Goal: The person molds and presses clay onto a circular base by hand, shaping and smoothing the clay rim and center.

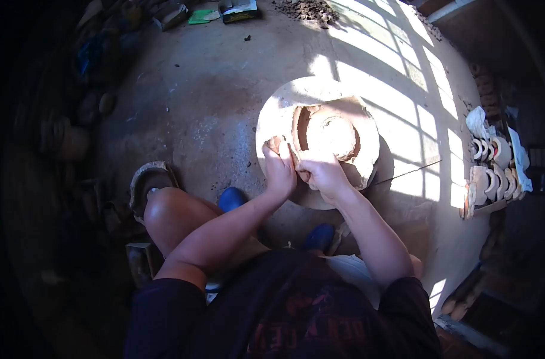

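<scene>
A round pale disc [272, 113] stands in front of me, partly in bright sunlight. On it lies a brown clay form [301, 128] with a curved wall and a rounded clay lump [338, 136] in its middle. My left hand [280, 167] is at the near left edge of the form, fingers pointing away from me and closed around a piece of clay [275, 143]. Close beside it, my right hand [323, 173] is curled at the near side of the form, its fingers bent against the clay wall. What lies inside the right fist is hidden.
A broken curved clay piece [147, 176] rests on the floor by my left knee. Curved pieces [496, 179] are stacked at the right. Small rubble [308, 11] and a green box [239, 12] lie at the far side. My blue shoes [231, 198] are below the disc.
</scene>
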`<state>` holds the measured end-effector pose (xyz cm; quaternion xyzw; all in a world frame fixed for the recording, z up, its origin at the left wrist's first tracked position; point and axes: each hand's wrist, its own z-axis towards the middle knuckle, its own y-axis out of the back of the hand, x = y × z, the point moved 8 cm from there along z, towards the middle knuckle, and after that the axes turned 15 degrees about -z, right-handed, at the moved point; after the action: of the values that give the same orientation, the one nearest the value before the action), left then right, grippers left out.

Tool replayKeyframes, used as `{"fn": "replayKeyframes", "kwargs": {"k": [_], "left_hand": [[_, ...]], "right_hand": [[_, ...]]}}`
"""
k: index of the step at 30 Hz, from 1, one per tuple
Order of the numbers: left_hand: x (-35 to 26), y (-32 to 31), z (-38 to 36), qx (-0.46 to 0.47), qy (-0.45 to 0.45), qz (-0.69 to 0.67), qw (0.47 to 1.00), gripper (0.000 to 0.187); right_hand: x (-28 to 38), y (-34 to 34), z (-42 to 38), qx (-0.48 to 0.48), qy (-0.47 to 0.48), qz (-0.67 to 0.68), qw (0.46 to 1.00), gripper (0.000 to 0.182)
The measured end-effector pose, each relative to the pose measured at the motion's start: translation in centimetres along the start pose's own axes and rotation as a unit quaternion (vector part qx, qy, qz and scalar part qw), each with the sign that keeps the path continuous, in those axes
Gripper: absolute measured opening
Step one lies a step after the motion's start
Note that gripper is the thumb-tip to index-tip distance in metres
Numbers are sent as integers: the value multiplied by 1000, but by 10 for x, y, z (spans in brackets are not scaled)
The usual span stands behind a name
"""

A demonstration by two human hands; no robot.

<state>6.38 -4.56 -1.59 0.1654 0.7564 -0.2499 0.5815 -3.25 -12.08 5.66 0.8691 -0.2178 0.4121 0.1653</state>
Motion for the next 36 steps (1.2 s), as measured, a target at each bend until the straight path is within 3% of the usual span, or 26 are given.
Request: {"fn": "replayKeyframes", "kwargs": {"k": [2, 5, 6, 9, 12, 13, 16, 22, 25, 27, 30, 31, 32, 34, 36], "left_hand": [[-3, -8, -12, 21, -8, -2, 1000, 50], [-11, 4, -17, -20, -64, 15, 998, 37], [-13, 3, -19, -26, -52, 32, 998, 41], [-17, 2, -28, -31, -27, 21, 999, 44], [-16, 1, -24, -26, -35, 13, 999, 47], [-16, 1, -21, -24, -46, 17, 999, 48], [-18, 1, -16, -15, -66, 30, 997, 50], [-19, 2, 12, -24, -106, -11, 994, 48], [-17, -1, 29, -19, -106, 9, 994, 47], [-12, -2, 47, 10, -154, 49, 987, 46], [-5, -1, 81, 64, -60, 101, 991, 47], [-1, -3, 88, 79, -30, 115, 990, 48], [-13, -4, 89, 58, -109, 101, 987, 49], [-5, -10, 102, 80, -121, 67, 987, 48], [-3, -13, 113, 109, -93, 44, 989, 45]], "right_hand": [[1, 1, 6, 54, 0, 42, 998, 10], [14, 7, 28, -62, -8, 103, 993, 9], [27, 16, 31, -87, -2, 95, 992, 12], [39, 41, 62, -131, 75, 13, 988, 16], [38, 58, 108, -52, 108, -144, 982, 14], [43, 52, 115, -20, 124, -195, 973, 12], [59, 48, 107, -42, 177, -332, 926, 13], [60, 29, 86, 45, 205, -480, 852, 13], [47, 27, 84, 10, 339, -530, 777, 16], [38, 0, 84, 57, 290, -781, 551, 18], [55, -5, 56, 98, 221, -844, 479, 19], [52, -4, 52, 100, 213, -842, 486, 19], [50, -2, 50, 92, 210, -825, 516, 19], [43, 7, 47, 77, 201, -784, 582, 19], [37, 12, 46, 68, 186, -740, 643, 20]]}}
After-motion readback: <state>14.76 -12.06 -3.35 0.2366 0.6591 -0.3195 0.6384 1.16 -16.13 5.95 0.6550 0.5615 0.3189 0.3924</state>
